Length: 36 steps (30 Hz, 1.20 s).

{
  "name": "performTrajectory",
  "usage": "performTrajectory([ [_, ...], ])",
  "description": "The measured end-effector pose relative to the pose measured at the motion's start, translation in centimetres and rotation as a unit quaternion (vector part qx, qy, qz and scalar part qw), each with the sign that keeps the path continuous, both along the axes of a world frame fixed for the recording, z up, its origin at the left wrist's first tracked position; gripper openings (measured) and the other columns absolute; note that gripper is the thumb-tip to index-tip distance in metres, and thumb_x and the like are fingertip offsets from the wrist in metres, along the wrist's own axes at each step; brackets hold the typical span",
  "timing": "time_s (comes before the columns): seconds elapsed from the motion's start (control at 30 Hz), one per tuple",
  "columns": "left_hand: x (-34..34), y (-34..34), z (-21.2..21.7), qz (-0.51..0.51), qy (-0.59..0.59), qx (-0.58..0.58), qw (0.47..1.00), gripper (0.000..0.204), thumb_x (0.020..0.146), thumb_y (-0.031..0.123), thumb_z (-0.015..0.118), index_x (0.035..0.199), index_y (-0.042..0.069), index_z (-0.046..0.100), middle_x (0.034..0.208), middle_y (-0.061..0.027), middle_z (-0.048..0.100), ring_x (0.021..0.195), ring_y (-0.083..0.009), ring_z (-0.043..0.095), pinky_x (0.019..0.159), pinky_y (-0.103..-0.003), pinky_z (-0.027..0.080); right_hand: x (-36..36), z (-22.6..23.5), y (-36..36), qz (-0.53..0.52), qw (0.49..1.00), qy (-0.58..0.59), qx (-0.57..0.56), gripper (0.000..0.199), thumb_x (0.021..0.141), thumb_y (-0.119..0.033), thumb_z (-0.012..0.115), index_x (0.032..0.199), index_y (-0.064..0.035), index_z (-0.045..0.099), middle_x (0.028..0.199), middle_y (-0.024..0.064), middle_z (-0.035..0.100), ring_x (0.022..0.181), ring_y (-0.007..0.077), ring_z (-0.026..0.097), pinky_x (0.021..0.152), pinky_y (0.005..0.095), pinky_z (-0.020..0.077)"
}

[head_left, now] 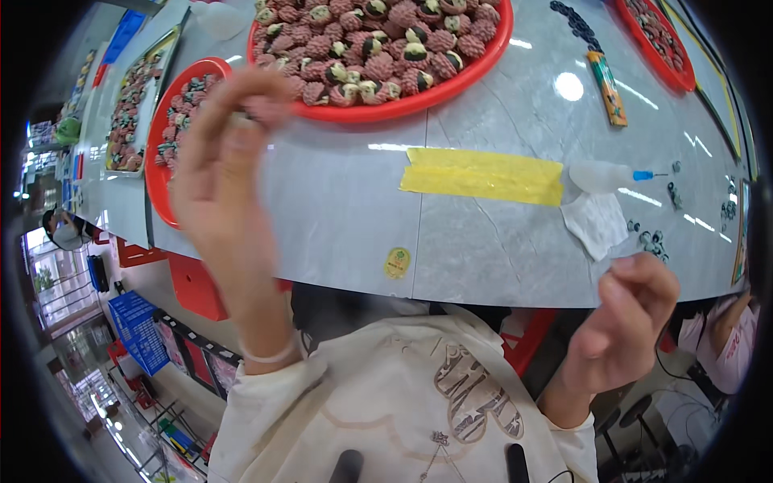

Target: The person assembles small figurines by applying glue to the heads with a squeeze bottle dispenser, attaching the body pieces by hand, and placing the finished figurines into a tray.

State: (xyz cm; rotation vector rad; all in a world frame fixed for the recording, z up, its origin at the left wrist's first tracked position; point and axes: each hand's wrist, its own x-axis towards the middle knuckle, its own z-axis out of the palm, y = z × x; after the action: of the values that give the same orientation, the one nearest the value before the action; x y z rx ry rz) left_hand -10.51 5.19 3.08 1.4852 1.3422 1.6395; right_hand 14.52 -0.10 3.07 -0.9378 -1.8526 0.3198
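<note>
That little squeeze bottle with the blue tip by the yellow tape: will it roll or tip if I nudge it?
The bottle already lies on its side, so it cannot tip. Its rounded body would probably roll. It looks like thin translucent plastic, so likely light and squashy; the needle-like tip may snag the tissue beside it.

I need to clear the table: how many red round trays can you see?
3: a big red tray top centre, another at left behind the raised left hand, a third top right. More may lie beyond view.
</note>
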Motion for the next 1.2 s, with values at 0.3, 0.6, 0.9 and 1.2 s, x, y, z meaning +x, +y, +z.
performTrajectory([
  [0.3,-2.1,4.1,0.7,-0.055,0.513,0.022,0.856,0.017,0.075,0.005,0.047,0.091,0.003,0.054,0.089,-0.0085,0.054,0.086,-0.0237,0.049,0.076,-0.031,0.038,1.2,-0.9,0.7,-0.090,0.989,0.066,-0.101,0.026,0.078,-0.019,0.050,0.088,0.0048,0.052,0.079,0.0140,0.051,0.069,0.0183,0.047,0.058,0.0241,0.0355],
  [0.6,-2.1,5.3,0.1,-0.109,0.465,0.044,0.878,0.017,0.065,0.000,0.054,0.081,0.004,0.053,0.081,-0.0079,0.050,0.072,-0.0237,0.048,0.066,-0.030,0.039,3.5,-1.5,0.7,-0.197,0.966,0.124,-0.115,0.017,0.075,-0.002,0.049,0.089,0.0057,0.051,0.082,0.0108,0.051,0.069,0.0161,0.047,0.065,0.0237,0.0365],
  [0.9,1.5,1.7,-0.4,-0.242,-0.087,-0.064,0.964,0.017,0.070,0.005,0.059,0.082,0.000,0.048,0.088,-0.0127,0.050,0.073,-0.0175,0.051,0.066,-0.027,0.042,1.1,-2.2,4.6,-0.144,0.955,0.016,-0.259,0.026,0.069,-0.004,0.054,0.094,0.0008,0.052,0.086,0.0065,0.057,0.082,0.0109,0.050,0.073,0.0228,0.0353],
  [1.2,6.4,-3.0,-2.7,-0.314,-0.359,-0.256,0.841,0.036,0.069,0.028,0.060,0.092,0.002,0.047,0.088,-0.0122,0.048,0.072,-0.0177,0.054,0.059,-0.019,0.046,2.8,-0.6,1.5,-0.059,0.918,0.233,-0.317,0.048,0.069,-0.032,0.062,0.094,0.0057,0.047,0.083,0.0118,0.052,0.069,0.0149,0.052,0.063,0.0237,0.0419],
])
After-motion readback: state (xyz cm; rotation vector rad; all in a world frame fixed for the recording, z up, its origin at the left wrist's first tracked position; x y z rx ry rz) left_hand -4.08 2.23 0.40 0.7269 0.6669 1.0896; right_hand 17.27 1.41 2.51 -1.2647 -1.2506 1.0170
